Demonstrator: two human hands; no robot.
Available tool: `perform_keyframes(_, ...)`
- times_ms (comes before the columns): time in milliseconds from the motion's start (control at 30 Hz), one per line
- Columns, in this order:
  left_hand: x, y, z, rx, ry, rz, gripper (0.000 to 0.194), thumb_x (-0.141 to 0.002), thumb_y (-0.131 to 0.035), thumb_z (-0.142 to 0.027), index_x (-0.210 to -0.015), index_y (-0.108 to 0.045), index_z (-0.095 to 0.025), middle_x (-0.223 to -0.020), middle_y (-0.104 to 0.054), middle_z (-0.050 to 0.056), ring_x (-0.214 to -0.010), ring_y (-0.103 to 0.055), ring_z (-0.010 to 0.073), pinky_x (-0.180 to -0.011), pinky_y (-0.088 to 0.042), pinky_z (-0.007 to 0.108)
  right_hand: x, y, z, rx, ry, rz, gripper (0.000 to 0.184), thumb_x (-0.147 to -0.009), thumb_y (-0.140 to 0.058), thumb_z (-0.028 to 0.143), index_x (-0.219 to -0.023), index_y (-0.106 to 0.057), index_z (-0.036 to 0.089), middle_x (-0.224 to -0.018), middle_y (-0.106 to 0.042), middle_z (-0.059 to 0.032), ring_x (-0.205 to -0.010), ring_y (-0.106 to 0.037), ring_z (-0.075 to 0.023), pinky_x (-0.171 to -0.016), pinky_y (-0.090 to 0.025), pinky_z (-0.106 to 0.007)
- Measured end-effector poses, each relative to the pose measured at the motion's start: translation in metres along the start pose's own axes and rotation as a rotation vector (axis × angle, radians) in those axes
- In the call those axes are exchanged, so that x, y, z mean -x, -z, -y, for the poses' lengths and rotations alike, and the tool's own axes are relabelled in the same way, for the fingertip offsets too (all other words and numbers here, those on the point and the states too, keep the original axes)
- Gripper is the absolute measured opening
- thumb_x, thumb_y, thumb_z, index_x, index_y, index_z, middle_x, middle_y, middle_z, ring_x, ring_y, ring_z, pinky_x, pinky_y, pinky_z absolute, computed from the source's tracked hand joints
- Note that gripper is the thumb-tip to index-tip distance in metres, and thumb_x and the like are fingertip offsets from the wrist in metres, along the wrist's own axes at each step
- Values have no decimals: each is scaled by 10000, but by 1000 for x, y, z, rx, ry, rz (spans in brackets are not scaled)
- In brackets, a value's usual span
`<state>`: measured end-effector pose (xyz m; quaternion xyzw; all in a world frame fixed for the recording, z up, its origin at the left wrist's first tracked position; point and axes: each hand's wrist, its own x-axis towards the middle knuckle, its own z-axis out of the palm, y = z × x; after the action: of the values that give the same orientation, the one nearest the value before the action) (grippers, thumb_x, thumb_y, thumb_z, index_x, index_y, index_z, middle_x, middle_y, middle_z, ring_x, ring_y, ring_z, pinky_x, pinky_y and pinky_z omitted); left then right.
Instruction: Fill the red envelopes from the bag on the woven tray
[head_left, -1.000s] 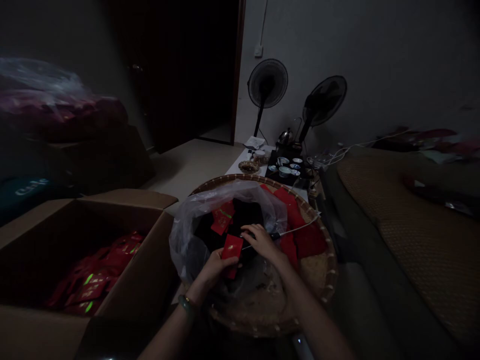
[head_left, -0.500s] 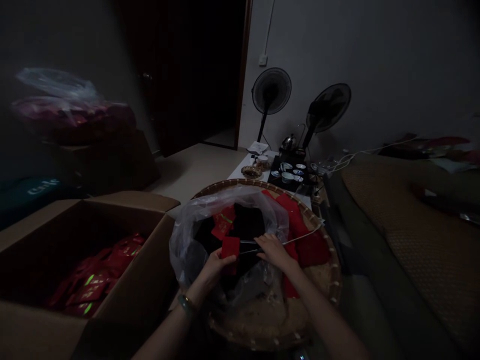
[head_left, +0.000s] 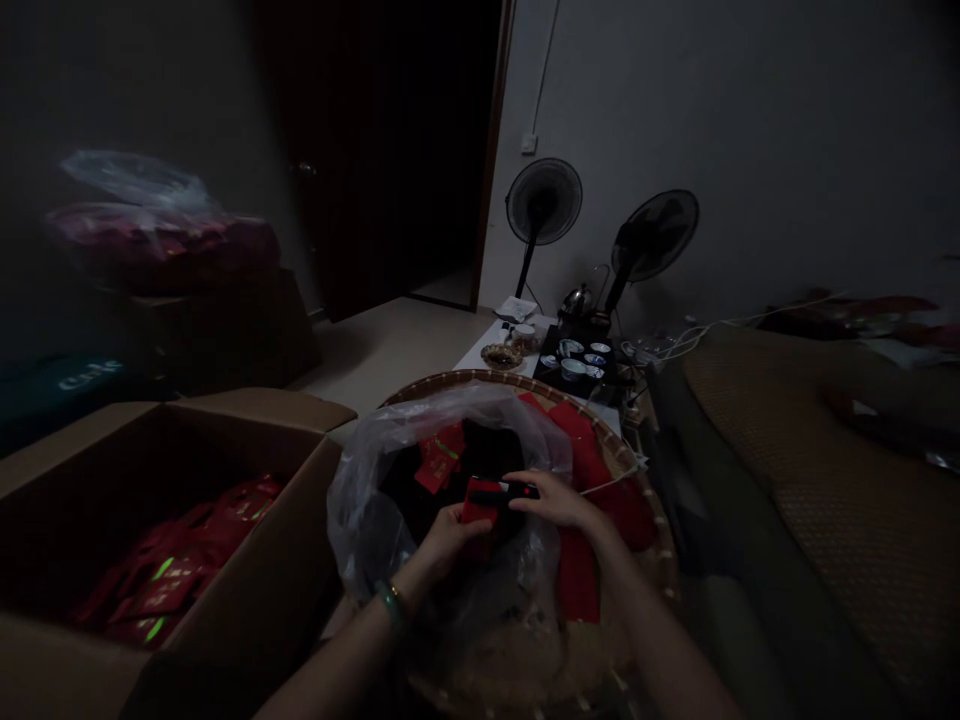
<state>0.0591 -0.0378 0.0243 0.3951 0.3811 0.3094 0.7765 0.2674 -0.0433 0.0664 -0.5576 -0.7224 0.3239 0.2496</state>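
My left hand [head_left: 448, 535] is closed on a small red packet [head_left: 477, 512], thumb across its front, above an open clear plastic bag [head_left: 360, 490]. My right hand [head_left: 549, 497] grips a slim black object [head_left: 517, 490] with a small red spot near its end; its exact kind is too dark to make out. The far end of the black object lies against the upper part of the red packet. Inside the bag are dark contents and red printed packets [head_left: 441, 455]. The bag rests in a round woven bamboo tray [head_left: 600, 655].
Left of the tray stands an open cardboard box [head_left: 259, 560] holding red printed packets [head_left: 180, 575]. Red pieces [head_left: 581, 560] and a white cord [head_left: 609, 484] lie at the tray's right. Behind are a tea set [head_left: 574, 368] and two fans [head_left: 544, 202]; a woven mat [head_left: 825, 450] is at right.
The red packet in my left hand has shifted slightly right. My right hand has turned, so the black object shows broadside against the packet, where thin shiny edges showed before. The view tilted slightly.
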Motion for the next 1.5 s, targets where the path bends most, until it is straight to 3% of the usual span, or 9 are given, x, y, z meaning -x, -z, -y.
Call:
perform_keyframes(300, -3, -10, 8, -61, 22, 4, 498, -443, -812, -358, -828, -644, -91, -679, -636, 34, -523, -541, 112, -541, -421, 236, -1, -3, 6, -40, -20, -73, 288, -730, -604, 291, -994, -648, 185, -1001, -666, -61, -903, -595, -218, -789, -443, -334)
perform_keyframes(433, -1, -9, 4, -57, -49, 50, 485, -511, -786, -366, -888, -644, -96, -761, -643, 47, -598, -552, 114, -587, -423, 223, -1, -3, 8, -10, -28, -94, 285, -736, -591, 290, -992, -651, 179, -968, -677, -62, -812, -607, -205, -717, -450, -310)
perform_keyframes(567, -6, -5, -10, -33, -191, -84, 482, -638, -684, -440, -1001, -618, -130, -791, -641, 38, -621, -544, 104, -578, -403, 201, -2, -4, 9, 21, -24, -91, 284, -739, -587, 302, -985, -655, 178, -948, -683, -58, -784, -604, -196, -689, -443, -292)
perform_keyframes(667, -13, -1, -20, -87, -196, -164, 513, -609, -695, -448, -999, -632, -121, -684, -625, 16, -552, -506, 88, -517, -359, 186, -2, -4, 12, 18, -14, -72, 293, -740, -586, 310, -993, -652, 180, -958, -683, -54, -794, -604, -195, -678, -441, -281)
perform_keyframes(867, -16, 1, -19, -38, -184, -154, 464, -576, -718, -425, -913, -657, -112, -611, -606, 0, -499, -484, 75, -497, -352, 187, -2, -6, 12, 2, -17, -60, 294, -737, -586, 319, -987, -659, 183, -962, -686, -53, -785, -610, -202, -695, -442, -294)
perform_keyframes(1067, -15, 0, -17, -1, -181, -162, 440, -553, -739, -412, -878, -668, -124, -687, -642, 17, -561, -538, 98, -545, -398, 204, -2, -9, 7, -13, -12, -55, 300, -736, -587, 325, -993, -658, 186, -985, -680, -59, -823, -611, -212, -708, -442, -301)
perform_keyframes(1200, -16, 3, -16, -16, -150, -144, 456, -584, -724, -419, -927, -655, -126, -674, -645, 18, -552, -540, 97, -521, -386, 192, -1, -10, 6, -4, -5, -62, 282, -733, -591, 323, -977, -662, 202, -963, -685, -48, -833, -610, -216, -731, -443, -314)
perform_keyframes(1300, -14, 6, -13, -3, -115, -61, 488, -560, -754, -381, -960, -636, -126, -660, -646, 14, -544, -548, 95, -530, -394, 190, -2, -12, 2, -20, -17, -67, 280, -739, -584, 324, -979, -659, 200, -958, -684, -51, -863, -605, -224, -759, -441, -329)
perform_keyframes(1500, -11, 12, -7, -3, -85, 62, 431, -507, -794, -315, -848, -638, -103, -595, -638, 5, -499, -539, 93, -537, -397, 200, -3, -14, -5, -106, -39, -41, 331, -725, -595, 320, -1022, -637, 182, -988, -669, -62, -909, -592, -230, -810, -435, -352)
